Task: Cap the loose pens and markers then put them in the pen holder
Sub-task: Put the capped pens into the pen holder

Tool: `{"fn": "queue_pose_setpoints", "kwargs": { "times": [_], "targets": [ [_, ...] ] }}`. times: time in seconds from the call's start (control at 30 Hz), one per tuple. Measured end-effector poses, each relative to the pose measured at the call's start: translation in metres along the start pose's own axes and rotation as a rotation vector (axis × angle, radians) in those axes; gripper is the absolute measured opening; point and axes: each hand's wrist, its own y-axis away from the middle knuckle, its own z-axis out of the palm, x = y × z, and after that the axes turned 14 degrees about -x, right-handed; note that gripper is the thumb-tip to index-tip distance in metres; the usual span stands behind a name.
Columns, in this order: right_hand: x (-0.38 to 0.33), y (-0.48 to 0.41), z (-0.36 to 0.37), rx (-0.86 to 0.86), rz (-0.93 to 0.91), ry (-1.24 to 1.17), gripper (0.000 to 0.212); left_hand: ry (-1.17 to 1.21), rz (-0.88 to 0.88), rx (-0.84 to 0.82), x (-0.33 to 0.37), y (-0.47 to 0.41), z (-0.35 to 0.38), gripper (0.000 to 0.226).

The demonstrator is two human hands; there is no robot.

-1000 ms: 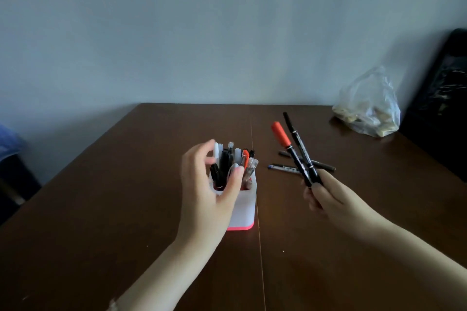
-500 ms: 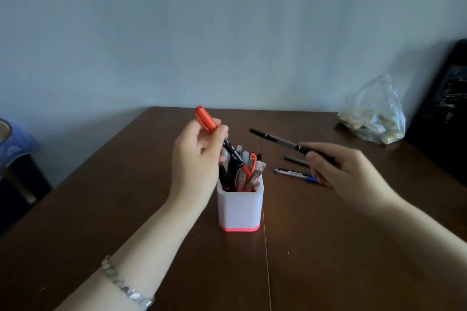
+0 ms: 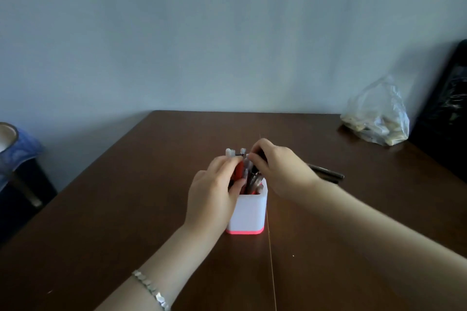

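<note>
Pen holder (image 3: 249,212) crammed with pens (image 3: 254,180) | left hand (image 3: 214,190) grips orange marker (image 3: 238,171) inside | right hand (image 3: 279,169) pinches black pen (image 3: 261,155) above rim

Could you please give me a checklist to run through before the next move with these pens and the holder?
1. The pen holder stands upright on the table: ok.
2. The orange marker is inside the holder, gripped by the left hand: ok.
3. The black pen, pinched by the right hand, is fully seated in the holder: cannot tell.
4. All loose pens are collected: not ok, at least one dark pen lies on the table behind the right hand.
5. That pen is capped: cannot tell, it is partly hidden.
</note>
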Motion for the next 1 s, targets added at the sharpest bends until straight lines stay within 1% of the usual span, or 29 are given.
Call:
{"fn": "queue_pose_setpoints", "kwargs": {
  "times": [0.07,0.1,0.17,0.2,0.23,0.3,0.37,0.4,0.43,0.47,0.5,0.53,0.6,0.67,0.73,0.8,0.93,1.0],
  "targets": [
    [0.005,-0.001,0.017,0.188,-0.050,-0.027,0.016,-0.167,-0.007,0.064,-0.001,0.002,0.006,0.035],
    [0.007,-0.001,0.023,0.268,-0.081,-0.024,0.019,-0.229,-0.018,0.091,-0.001,0.003,0.007,0.035],
    [0.010,0.001,0.032,0.338,-0.136,0.025,0.033,-0.271,-0.013,0.138,-0.001,0.004,0.010,0.035],
    [0.012,0.002,0.034,0.330,-0.145,0.039,0.038,-0.236,-0.007,0.155,-0.002,0.004,0.012,0.036],
    [0.016,0.003,0.034,0.298,-0.137,0.030,0.038,-0.154,-0.011,0.154,-0.003,0.004,0.015,0.040],
    [0.028,0.008,0.025,0.225,-0.134,-0.013,0.029,0.111,-0.072,0.062,-0.002,0.003,0.017,0.061],
    [0.051,0.013,0.013,0.250,-0.111,-0.057,0.026,0.442,-0.195,-0.060,-0.003,0.001,0.022,0.085],
    [0.067,0.015,0.007,0.260,-0.060,-0.058,0.025,0.592,-0.267,-0.104,-0.003,-0.001,0.024,0.091],
    [0.086,0.015,0.002,0.241,0.031,-0.036,0.026,0.711,-0.308,-0.134,-0.005,-0.002,0.025,0.092],
    [0.104,0.015,-0.002,0.190,0.155,0.005,0.030,0.783,-0.306,-0.147,-0.006,-0.003,0.026,0.089],
    [0.122,0.015,-0.004,0.114,0.282,0.049,0.036,0.814,-0.287,-0.162,-0.008,-0.003,0.028,0.081],
    [0.138,0.014,-0.004,0.030,0.371,0.087,0.041,0.821,-0.268,-0.182,-0.008,-0.003,0.029,0.071],
    [0.159,0.012,-0.002,-0.131,0.438,0.146,0.048,0.789,-0.251,-0.213,-0.011,-0.003,0.032,0.058],
    [0.171,0.009,0.007,-0.223,0.439,0.222,0.047,0.750,-0.241,-0.214,-0.015,-0.004,0.036,0.063],
    [0.176,0.004,0.016,-0.225,0.421,0.325,0.041,0.730,-0.247,-0.209,-0.019,-0.007,0.039,0.073],
    [0.177,-0.002,0.020,-0.216,0.453,0.394,0.040,0.723,-0.257,-0.206,-0.021,-0.007,0.041,0.075],
    [0.174,-0.009,0.020,-0.288,0.607,0.382,0.046,0.707,-0.247,-0.205,-0.023,-0.006,0.042,0.085],
    [0.171,-0.007,0.021,-0.325,0.597,0.416,0.045,0.711,-0.239,-0.210,-0.023,-0.004,0.042,0.085]
  ]
}}
